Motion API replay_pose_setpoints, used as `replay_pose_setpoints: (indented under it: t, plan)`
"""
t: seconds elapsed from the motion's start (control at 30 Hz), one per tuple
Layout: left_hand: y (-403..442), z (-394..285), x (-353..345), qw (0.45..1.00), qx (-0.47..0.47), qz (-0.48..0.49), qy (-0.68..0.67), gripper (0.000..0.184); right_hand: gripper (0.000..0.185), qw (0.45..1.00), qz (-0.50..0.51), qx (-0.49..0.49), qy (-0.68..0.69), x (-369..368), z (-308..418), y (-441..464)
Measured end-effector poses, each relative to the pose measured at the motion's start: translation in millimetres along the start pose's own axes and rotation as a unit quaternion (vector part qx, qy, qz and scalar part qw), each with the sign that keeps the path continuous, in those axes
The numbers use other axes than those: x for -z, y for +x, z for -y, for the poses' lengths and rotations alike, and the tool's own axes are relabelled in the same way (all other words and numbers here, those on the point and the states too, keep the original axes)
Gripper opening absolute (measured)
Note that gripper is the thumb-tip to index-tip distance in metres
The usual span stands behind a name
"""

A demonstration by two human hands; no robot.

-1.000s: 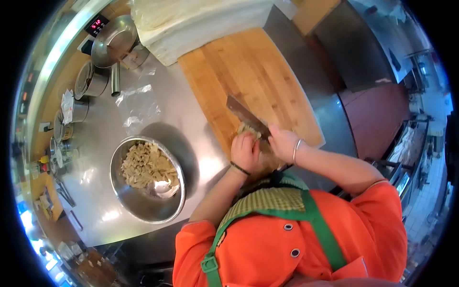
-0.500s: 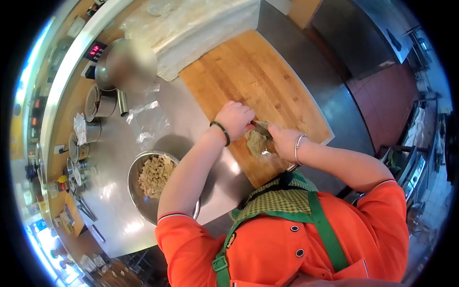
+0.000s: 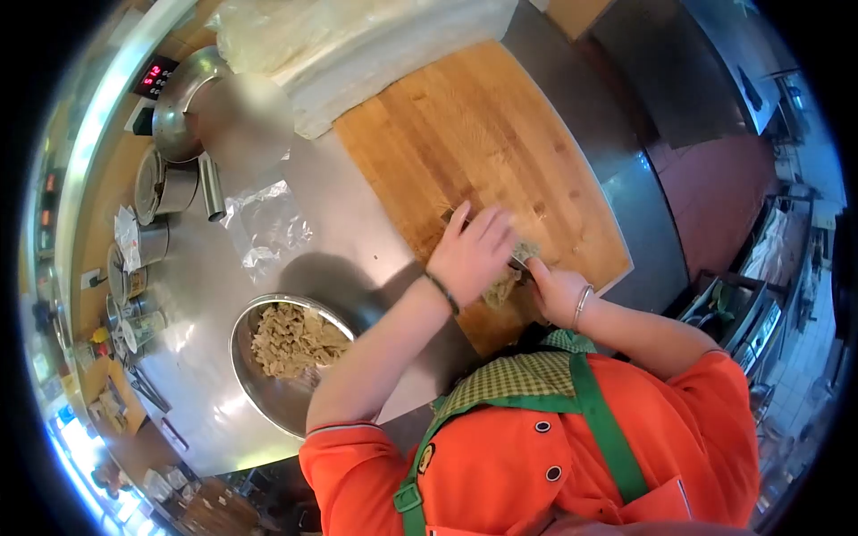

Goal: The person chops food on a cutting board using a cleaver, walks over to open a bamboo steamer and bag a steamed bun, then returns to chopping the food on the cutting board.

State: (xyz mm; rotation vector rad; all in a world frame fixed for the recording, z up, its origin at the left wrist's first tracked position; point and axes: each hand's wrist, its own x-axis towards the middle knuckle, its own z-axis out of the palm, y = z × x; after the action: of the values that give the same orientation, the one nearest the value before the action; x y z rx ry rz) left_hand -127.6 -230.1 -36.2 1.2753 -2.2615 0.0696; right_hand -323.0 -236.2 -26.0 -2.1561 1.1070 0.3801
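Observation:
My right hand (image 3: 559, 295), with a silver bracelet at its wrist, is closed round the handle of a knife (image 3: 518, 263) over the wooden cutting board (image 3: 465, 116). My left hand (image 3: 474, 250), with a dark bangle, lies over the blade with its fingers stretched and apart. A dark tip of the blade shows past the left fingers. Greyish-green food (image 3: 502, 293) sits on the board between my hands and beyond the knife. My hands partly hide both the food and the blade.
Left of my left forearm stands a steel bowl (image 3: 243, 375) with pale brown chopped chunks (image 3: 295, 339). A clear plastic bag (image 3: 268, 228) lies on the steel table. Lidded pots (image 3: 165, 188) and a scale display (image 3: 154, 76) line the left edge. A white block-like thing (image 3: 393, 45) borders the board.
My left hand has moved right and its fingers have spread over the blade. My right hand has shifted slightly right and down with the knife. The view has tilted slightly.

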Motion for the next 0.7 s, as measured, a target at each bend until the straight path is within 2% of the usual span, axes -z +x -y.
replay_pose_setpoints:
  t: [0.03,0.07,0.13,0.2,0.33,0.4,0.43,0.47,0.53,0.63,0.7]
  plan:
    - [-5.0,-12.8,10.3,0.998,0.030,-0.034,-0.052,0.031,0.029,1.000,-0.005,0.004,-0.002,2.0,-6.6,4.6]
    - [-11.5,-27.2,13.8,0.998,0.027,-0.030,-0.051,0.031,0.030,0.999,-0.030,0.008,0.036,0.5,-12.3,6.6]
    - [-21.5,-60.0,12.0,0.956,0.254,0.042,-0.140,0.041,0.031,0.995,-0.053,0.012,0.080,-7.0,-17.6,5.5]
    - [-33.9,-72.8,-9.4,0.953,0.274,0.056,-0.116,0.045,0.031,0.992,-0.079,0.040,0.088,-9.5,-20.7,5.7]
    - [-54.2,-73.6,-23.6,0.946,0.285,0.000,-0.154,0.039,0.028,0.983,-0.112,0.063,0.127,-7.1,-23.1,-5.5]
    - [-82.6,-75.2,-35.4,0.820,0.451,-0.082,-0.343,0.036,0.026,0.971,-0.157,0.049,0.175,1.2,-17.5,-19.1]
    - [-92.8,-79.0,-44.1,0.764,0.501,-0.094,-0.396,0.032,0.026,0.970,-0.156,0.056,0.178,3.8,-13.7,-25.3]
    - [-92.3,-85.5,-45.5,0.766,0.502,-0.095,-0.391,0.032,0.026,0.972,-0.156,0.056,0.168,6.7,-10.0,-32.5]
    - [-89.0,-97.2,-51.3,0.817,0.453,-0.183,-0.307,0.032,0.025,0.974,-0.158,0.056,0.154,11.2,-2.2,-46.1]
    - [-78.8,-106.6,-52.4,0.808,0.465,-0.211,-0.294,0.033,0.023,0.995,-0.080,0.034,0.040,9.3,8.1,-61.2]
    - [-70.3,-105.9,-49.9,0.811,0.462,-0.235,-0.270,0.033,0.023,0.995,-0.086,0.044,0.028,7.0,9.3,-68.2]
